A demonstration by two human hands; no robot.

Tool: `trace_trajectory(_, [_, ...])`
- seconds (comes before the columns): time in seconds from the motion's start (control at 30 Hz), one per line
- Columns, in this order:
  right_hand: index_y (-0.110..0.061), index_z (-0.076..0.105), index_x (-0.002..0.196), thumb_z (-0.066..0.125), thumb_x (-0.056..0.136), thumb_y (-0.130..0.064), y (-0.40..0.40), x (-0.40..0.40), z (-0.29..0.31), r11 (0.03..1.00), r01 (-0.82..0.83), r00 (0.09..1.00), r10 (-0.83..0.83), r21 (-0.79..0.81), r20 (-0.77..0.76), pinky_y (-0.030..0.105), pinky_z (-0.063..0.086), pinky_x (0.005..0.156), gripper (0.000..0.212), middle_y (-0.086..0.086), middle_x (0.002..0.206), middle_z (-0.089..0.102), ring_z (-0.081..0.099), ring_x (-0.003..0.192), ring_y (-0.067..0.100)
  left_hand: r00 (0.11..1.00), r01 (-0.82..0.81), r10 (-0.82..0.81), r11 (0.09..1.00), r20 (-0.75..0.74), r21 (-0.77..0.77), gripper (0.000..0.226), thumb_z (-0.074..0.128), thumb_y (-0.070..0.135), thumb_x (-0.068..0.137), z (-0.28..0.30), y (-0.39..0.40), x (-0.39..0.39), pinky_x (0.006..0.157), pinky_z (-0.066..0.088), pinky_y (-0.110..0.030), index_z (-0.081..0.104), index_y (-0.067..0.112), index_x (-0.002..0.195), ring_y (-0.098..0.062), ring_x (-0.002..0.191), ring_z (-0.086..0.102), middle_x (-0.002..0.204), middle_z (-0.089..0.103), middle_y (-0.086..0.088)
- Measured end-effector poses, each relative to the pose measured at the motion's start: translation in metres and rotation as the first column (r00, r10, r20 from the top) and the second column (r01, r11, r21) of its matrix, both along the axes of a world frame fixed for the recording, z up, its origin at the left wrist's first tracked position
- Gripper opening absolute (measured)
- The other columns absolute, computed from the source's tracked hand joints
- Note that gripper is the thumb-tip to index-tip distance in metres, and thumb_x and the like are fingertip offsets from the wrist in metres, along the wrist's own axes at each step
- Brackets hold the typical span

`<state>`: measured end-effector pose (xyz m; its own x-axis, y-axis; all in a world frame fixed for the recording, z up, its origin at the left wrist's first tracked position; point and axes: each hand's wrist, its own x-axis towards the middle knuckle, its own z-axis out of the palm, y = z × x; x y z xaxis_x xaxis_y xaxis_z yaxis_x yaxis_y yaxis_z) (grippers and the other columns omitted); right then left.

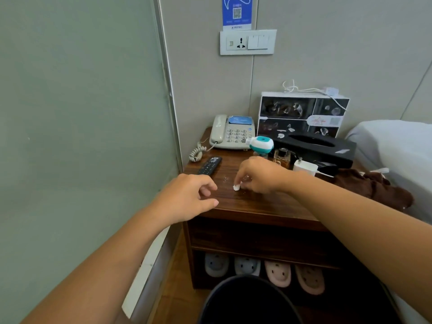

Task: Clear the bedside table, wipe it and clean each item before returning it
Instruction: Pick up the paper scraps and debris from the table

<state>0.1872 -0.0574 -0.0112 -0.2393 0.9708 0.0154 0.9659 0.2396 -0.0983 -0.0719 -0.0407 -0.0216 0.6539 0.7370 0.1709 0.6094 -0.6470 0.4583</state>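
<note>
Right hand (259,175): fingertips pinched on a small white scrap (236,187), which sits on the table (257,204) top near the middle, toward the near edge. Left hand (187,197): empty, fingers loosely curled, thumb out, hovering at the near left corner, not touching the scrap. Fine white crumbs (225,178) lie scattered just left of the scrap. Table far from cleared. Remote (209,165) lies left; phone (231,132) at far left with its coiled cord hanging off the side; a white-and-teal plug-in device (260,143) and a perfume bottle (281,156) stand just behind the right hand; white charger (304,167) beside them; black tissue box (315,148) to the right; patterned box (301,113) against the far wall. Brown cloth (374,185) bunched at the right edge, partly over the bed. Dark bin (247,300) on the floor directly below the near edge; slippers (278,272) on the bottom shelf. Judgement: litter pickup, early in the clearing step. Risks: the scrap looks soft and may shed more crumbs if squeezed or dragged; crumbs are too fine to pinch and would smear under a wipe if left. Drawing the right hand back carelessly could knock the bottle or the device, both close behind the knuckles. A dropped scrap could miss the bin and land by the slippers.
</note>
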Motion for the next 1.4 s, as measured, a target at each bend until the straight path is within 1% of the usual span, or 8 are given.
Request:
trace_trajectory(0.13, [-0.032, 0.076, 0.103, 0.068, 0.095, -0.021, 0.0, -0.004, -0.001, 1.0, -0.005, 1.0, 0.005, 0.012, -0.001, 0.038, 0.055, 0.095, 0.016, -0.015, 0.102, 0.066, 0.058, 0.098, 0.007, 1.0, -0.024, 0.024, 1.0, -0.002, 0.009, 0.031, 0.081, 0.046, 0.084, -0.003, 0.009, -0.002, 0.081, 0.06, -0.038, 0.072, 0.036, 0.112, 0.0, 0.075, 0.065, 0.093, 0.068, 0.021])
trace_trajectory(0.3, [-0.027, 0.077, 0.097, 0.069, 0.092, -0.017, -0.054, -0.023, 0.024, 0.994, -0.077, 0.991, 0.085, 0.083, -0.103, 0.022, 0.051, 0.079, 0.014, -0.014, 0.093, 0.069, 0.06, 0.079, 0.0, 0.999, -0.037, 0.038, 0.999, -0.026, 0.041, 0.035, 0.081, 0.046, 0.085, -0.004, 0.014, -0.005, 0.083, 0.058, -0.034, 0.071, 0.034, 0.116, 0.0, 0.083, 0.063, 0.096, 0.068, 0.02])
trace_trajectory(0.47, [-0.03, 0.075, 0.099, 0.065, 0.092, -0.02, -0.132, -0.051, -0.016, 0.951, -0.274, 0.959, 0.258, -0.145, -0.119, 0.018, 0.049, 0.079, 0.016, -0.013, 0.099, 0.067, 0.061, 0.087, 0.004, 0.997, -0.015, 0.02, 0.997, -0.071, 0.072, 0.036, 0.083, 0.049, 0.08, -0.007, 0.017, -0.004, 0.084, 0.057, -0.035, 0.071, 0.036, 0.112, 0.005, 0.079, 0.058, 0.095, 0.067, 0.019])
trace_trajectory(0.63, [-0.017, 0.072, 0.105, 0.057, 0.089, -0.011, -0.172, -0.065, -0.104, 0.854, -0.274, 0.948, 0.318, -0.441, 0.026, 0.045, 0.057, 0.076, 0.022, 0.008, 0.104, 0.067, 0.065, 0.091, 0.03, 0.995, -0.009, 0.018, 0.995, -0.094, 0.097, 0.035, 0.083, 0.048, 0.08, -0.011, 0.017, 0.001, 0.082, 0.058, -0.037, 0.072, 0.036, 0.111, 0.005, 0.077, 0.058, 0.096, 0.067, 0.019])
trace_trajectory(0.77, [-0.004, 0.063, 0.128, 0.055, 0.092, -0.005, -0.174, -0.06, -0.126, 0.746, -0.222, 0.948, 0.315, -0.627, 0.039, 0.043, 0.045, 0.071, 0.037, 0.018, 0.118, 0.06, 0.056, 0.092, 0.035, 0.996, -0.031, 0.042, 0.99, -0.073, 0.135, 0.032, 0.081, 0.043, 0.083, -0.01, 0.017, 0.004, 0.083, 0.056, -0.036, 0.073, 0.032, 0.111, 0.003, 0.076, 0.054, 0.097, 0.065, 0.017])
trace_trajectory(0.9, [-0.019, 0.062, 0.136, 0.053, 0.091, -0.012, -0.172, -0.055, -0.116, 0.804, -0.211, 0.974, 0.222, -0.555, -0.048, 0.046, 0.056, 0.091, 0.047, 0.012, 0.133, 0.062, 0.061, 0.114, 0.035, 0.993, -0.117, 0.114, 0.98, 0.025, 0.164, 0.028, 0.075, 0.044, 0.089, -0.012, 0.022, 0.011, 0.087, 0.057, -0.041, 0.071, 0.029, 0.113, -0.01, 0.094, 0.06, 0.107, 0.06, 0.01])
trace_trajectory(1.1, [-0.022, 0.068, 0.129, 0.048, 0.088, -0.014, -0.16, -0.043, -0.086, 0.914, -0.182, 0.982, 0.149, -0.364, -0.117, 0.038, 0.056, 0.096, 0.047, 0.004, 0.125, 0.071, 0.066, 0.114, 0.024, 0.96, -0.281, 0.272, 0.939, 0.072, 0.201, 0.044, 0.071, 0.05, 0.09, -0.018, 0.03, 0.033, 0.099, 0.051, -0.047, 0.064, 0.022, 0.124, -0.024, 0.118, 0.054, 0.125, 0.058, -0.002])
trace_trajectory(1.4, [-0.028, 0.072, 0.119, 0.047, 0.093, -0.022, -0.155, -0.016, -0.032, 0.982, 0.009, 0.983, -0.044, -0.191, -0.181, 0.034, 0.055, 0.094, 0.036, -0.01, 0.115, 0.074, 0.067, 0.104, 0.008, 0.902, -0.428, 0.43, 0.883, 0.032, 0.194, 0.067, 0.073, 0.059, 0.08, -0.016, 0.038, 0.047, 0.09, 0.057, -0.045, 0.058, 0.022, 0.134, -0.031, 0.113, 0.065, 0.127, 0.069, -0.006])
